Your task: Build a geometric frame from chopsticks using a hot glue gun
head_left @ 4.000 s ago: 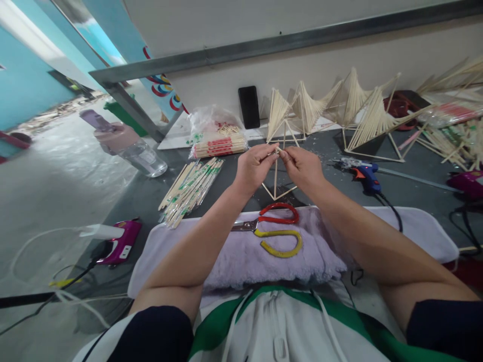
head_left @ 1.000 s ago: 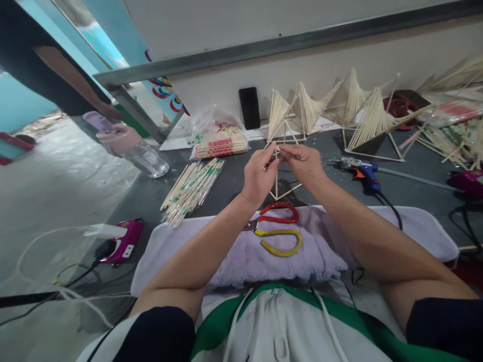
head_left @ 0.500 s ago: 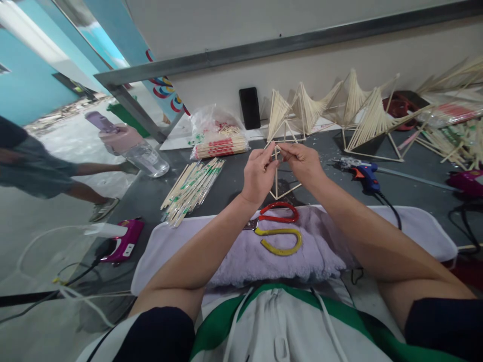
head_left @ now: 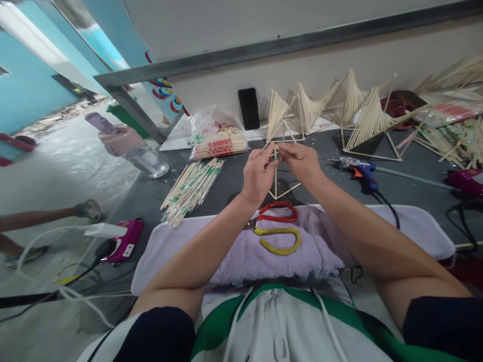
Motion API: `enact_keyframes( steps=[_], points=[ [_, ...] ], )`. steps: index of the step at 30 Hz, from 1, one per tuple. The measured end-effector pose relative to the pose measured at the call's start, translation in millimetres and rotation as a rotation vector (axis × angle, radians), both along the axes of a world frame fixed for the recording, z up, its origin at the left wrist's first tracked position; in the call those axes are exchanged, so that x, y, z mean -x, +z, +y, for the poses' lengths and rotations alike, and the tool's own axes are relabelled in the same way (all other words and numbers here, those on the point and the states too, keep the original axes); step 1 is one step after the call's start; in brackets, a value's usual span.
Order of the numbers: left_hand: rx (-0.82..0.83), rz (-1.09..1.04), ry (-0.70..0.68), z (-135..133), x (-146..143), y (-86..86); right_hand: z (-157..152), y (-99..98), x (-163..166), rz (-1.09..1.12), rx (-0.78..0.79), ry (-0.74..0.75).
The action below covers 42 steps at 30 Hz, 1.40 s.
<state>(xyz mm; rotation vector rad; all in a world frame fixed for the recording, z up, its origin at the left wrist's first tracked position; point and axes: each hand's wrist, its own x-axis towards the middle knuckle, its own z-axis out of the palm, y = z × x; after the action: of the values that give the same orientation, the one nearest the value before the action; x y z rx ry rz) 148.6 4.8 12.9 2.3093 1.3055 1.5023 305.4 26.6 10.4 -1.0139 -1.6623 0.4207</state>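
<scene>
A small frame of thin wooden sticks (head_left: 275, 182) stands on the dark table in front of me. My left hand (head_left: 259, 173) and my right hand (head_left: 300, 160) pinch its top, fingertips almost meeting where sticks join. The fingers hide the joint itself. Below my hands, scissors (head_left: 281, 232) with one red and one yellow handle lie on a lilac towel (head_left: 241, 266). To the right of my right hand rests a blue glue gun (head_left: 366, 176). Left of my left hand are chopsticks in clear wrappers (head_left: 192, 191).
Several finished stick models (head_left: 307, 110) line the back beside a propped black phone (head_left: 249, 109). A bottle (head_left: 132, 146) and a magenta power strip (head_left: 126, 241) stand at the left edge. More chopsticks (head_left: 445, 141) lie far right. A passer-by's leg (head_left: 49, 218) shows at left.
The passer-by at left has moved further out of view, leaving only legs. My hands keep the same pinch on the stick frame; the view has barely shifted.
</scene>
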Motion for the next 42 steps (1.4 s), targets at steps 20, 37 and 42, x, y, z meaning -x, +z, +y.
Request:
enact_keyframes(
  steps=[20,37,42],
  points=[
    [0.018,0.002,0.037,-1.6,-2.2,2.4,-0.4,-0.2,0.8,0.023,0.007,0.014],
    [-0.004,0.041,0.035,-1.3,-1.1,1.1,-3.3,-1.3,1.5,-0.047,-0.059,-0.026],
    [-0.009,0.045,0.034,-1.0,-0.6,0.3,-1.2,-6.1,4.0,-0.071,-0.164,-0.018]
  ],
)
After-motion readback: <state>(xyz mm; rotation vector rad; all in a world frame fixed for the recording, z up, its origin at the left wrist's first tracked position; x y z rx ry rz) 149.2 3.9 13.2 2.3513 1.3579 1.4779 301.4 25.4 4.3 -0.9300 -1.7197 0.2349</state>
